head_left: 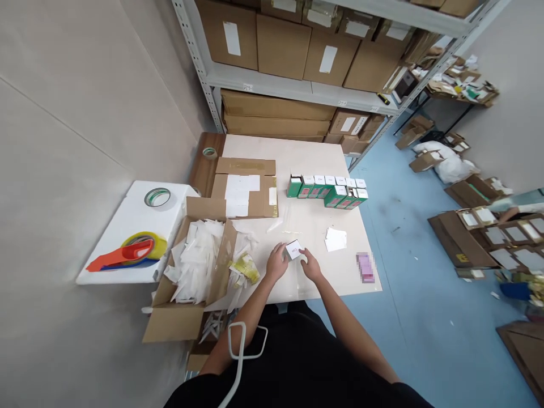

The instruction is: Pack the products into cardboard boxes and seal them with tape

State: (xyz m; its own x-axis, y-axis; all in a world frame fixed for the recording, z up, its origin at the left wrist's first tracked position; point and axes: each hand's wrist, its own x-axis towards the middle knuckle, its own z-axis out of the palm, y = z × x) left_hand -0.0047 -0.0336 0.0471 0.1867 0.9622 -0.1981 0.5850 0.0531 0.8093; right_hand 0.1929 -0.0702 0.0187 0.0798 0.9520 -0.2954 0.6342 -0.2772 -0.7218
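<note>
Left hand (277, 263) and right hand (310, 265) at a small white-topped box (293, 249)

We have the small white-topped box between our two hands, over the near part of the pale counter (314, 156). Our left hand curls its fingers against the box's left side, holding it. Our right hand sets a fingertip to the right edge, thumb a little apart; whether it grips too, we cannot tell. Nor can we tell if the box rests on the surface or is lifted.

Beyond our hands, toward the far right, green boxes (333, 197) with white tops stand in a long row, with a shorter row in front. White cards (335, 239) lie to the right of our right hand, and a blurred pink bundle (365, 267) sits near the right edge. On our left, crumpled yellow tape (246, 268) lies beside an open carton (181, 323) full of white strips (196, 263). Behind it a larger cardboard piece (262, 198) bears white labels.
</note>
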